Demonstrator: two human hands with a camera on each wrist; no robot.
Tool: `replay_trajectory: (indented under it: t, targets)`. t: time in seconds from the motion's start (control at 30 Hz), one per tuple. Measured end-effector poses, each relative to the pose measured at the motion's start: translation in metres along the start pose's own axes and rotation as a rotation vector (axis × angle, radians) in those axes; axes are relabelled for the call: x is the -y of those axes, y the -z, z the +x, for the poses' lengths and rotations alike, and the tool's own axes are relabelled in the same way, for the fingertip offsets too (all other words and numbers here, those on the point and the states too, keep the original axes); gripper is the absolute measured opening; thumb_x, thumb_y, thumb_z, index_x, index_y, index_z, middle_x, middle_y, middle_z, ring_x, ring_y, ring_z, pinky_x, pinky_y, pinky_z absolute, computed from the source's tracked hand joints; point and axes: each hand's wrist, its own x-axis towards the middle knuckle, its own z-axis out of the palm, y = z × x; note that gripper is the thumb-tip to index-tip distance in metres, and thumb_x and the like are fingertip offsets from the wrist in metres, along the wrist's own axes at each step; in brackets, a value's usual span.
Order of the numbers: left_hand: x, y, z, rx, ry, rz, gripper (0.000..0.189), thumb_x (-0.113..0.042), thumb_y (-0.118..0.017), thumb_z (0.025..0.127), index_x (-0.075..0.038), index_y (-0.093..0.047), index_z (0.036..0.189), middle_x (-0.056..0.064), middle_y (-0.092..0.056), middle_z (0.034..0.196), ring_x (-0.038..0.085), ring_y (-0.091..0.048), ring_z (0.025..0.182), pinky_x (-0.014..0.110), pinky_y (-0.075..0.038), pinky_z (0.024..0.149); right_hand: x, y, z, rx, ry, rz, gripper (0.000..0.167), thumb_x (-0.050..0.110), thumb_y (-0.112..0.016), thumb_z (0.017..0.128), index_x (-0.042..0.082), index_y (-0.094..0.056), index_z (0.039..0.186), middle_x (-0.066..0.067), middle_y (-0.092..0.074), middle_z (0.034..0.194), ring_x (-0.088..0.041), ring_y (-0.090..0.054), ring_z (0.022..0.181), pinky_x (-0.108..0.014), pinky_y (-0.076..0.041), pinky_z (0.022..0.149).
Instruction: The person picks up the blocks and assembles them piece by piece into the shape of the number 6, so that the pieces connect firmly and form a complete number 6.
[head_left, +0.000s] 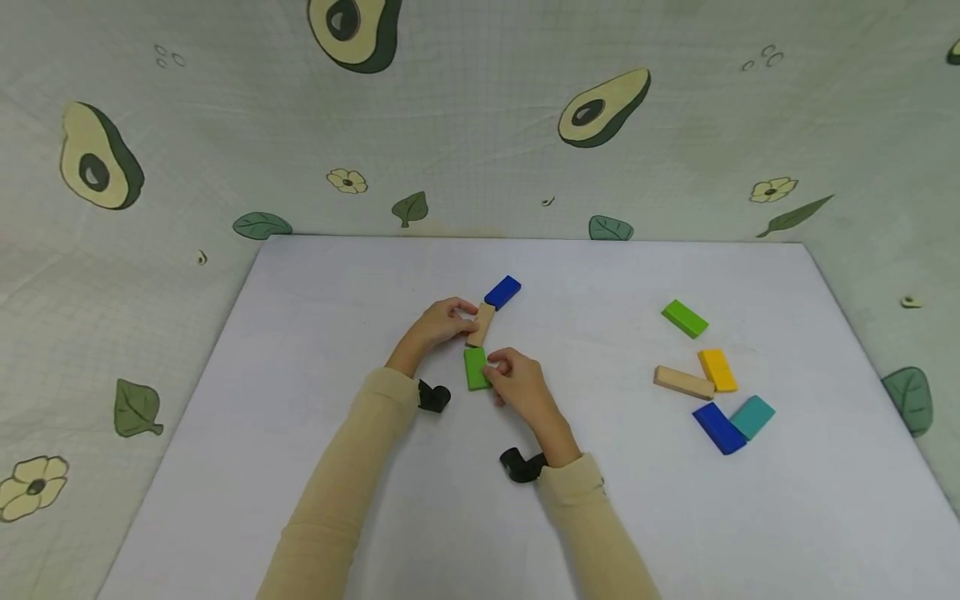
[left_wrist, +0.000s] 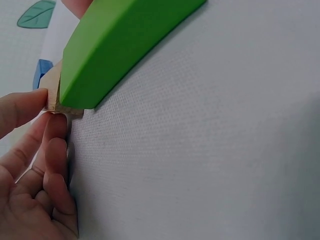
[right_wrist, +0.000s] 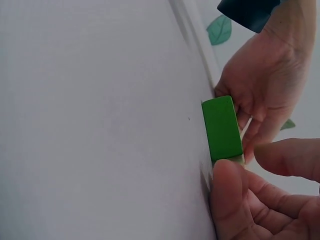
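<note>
A plain wooden block (head_left: 482,325) lies between a blue block (head_left: 502,292) and a green block (head_left: 476,368), forming a bent line. With thumb and fingertips, my left hand (head_left: 438,325) pinches the wooden block. My right hand (head_left: 522,385) is at the right side of the green block, one fingertip touching it. In the right wrist view, the thumb (right_wrist: 282,159) is apart from the finger at the green block's end (right_wrist: 223,127). The left wrist view shows the green block (left_wrist: 115,55) large in front of the wooden one (left_wrist: 52,90).
To the right lie another green block (head_left: 685,318), a yellow block (head_left: 717,370), a wooden block (head_left: 683,382), a blue block (head_left: 719,428) and a teal block (head_left: 753,417). A patterned cloth (head_left: 480,108) hangs behind the white table (head_left: 300,275). Black wrist cameras sit below both hands.
</note>
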Motion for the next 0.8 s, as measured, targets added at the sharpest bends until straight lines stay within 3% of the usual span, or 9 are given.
replay_trajectory:
  t: [0.23, 0.43, 0.6, 0.8]
  targets:
    - [-0.001, -0.001, 0.000, 0.007, -0.004, 0.005, 0.036, -0.023, -0.066, 0.084, -0.013, -0.059, 0.118, 0.001, -0.054, 0.078, 0.013, -0.049, 0.069, 0.024, -0.037, 0.064, -0.007, 0.007, -0.007, -0.008, 0.050, 0.061, 0.027, 0.015, -0.058, 0.090, 0.003, -0.059, 0.115, -0.008, -0.061, 0.078, -0.015, -0.061, 0.056, -0.026, -0.050, 0.057]
    - [-0.002, -0.001, 0.001, 0.001, 0.008, 0.011, 0.036, -0.023, -0.066, 0.084, -0.014, -0.059, 0.119, 0.002, -0.055, 0.078, 0.014, -0.049, 0.069, 0.024, -0.037, 0.065, -0.004, 0.022, -0.016, -0.063, 0.121, 0.015, 0.027, 0.018, -0.058, 0.090, 0.005, -0.061, 0.114, -0.008, -0.062, 0.091, -0.015, -0.060, 0.076, -0.024, -0.049, 0.067]
    - [-0.003, -0.001, 0.002, 0.000, 0.023, 0.018, 0.037, -0.024, -0.067, 0.084, -0.015, -0.059, 0.119, 0.002, -0.056, 0.080, 0.014, -0.049, 0.070, 0.024, -0.037, 0.065, -0.001, 0.040, -0.023, -0.118, 0.182, -0.006, 0.028, 0.018, -0.058, 0.091, 0.002, -0.061, 0.114, -0.009, -0.063, 0.099, -0.020, -0.058, 0.092, -0.034, -0.048, 0.084]
    - [-0.003, -0.001, 0.000, 0.013, 0.017, 0.008, 0.037, -0.024, -0.066, 0.085, -0.014, -0.058, 0.119, 0.002, -0.055, 0.082, 0.014, -0.049, 0.073, 0.023, -0.037, 0.066, -0.001, 0.067, -0.030, -0.197, 0.184, 0.001, 0.031, 0.022, -0.058, 0.092, 0.003, -0.060, 0.115, -0.011, -0.064, 0.102, -0.022, -0.058, 0.095, -0.039, -0.045, 0.086]
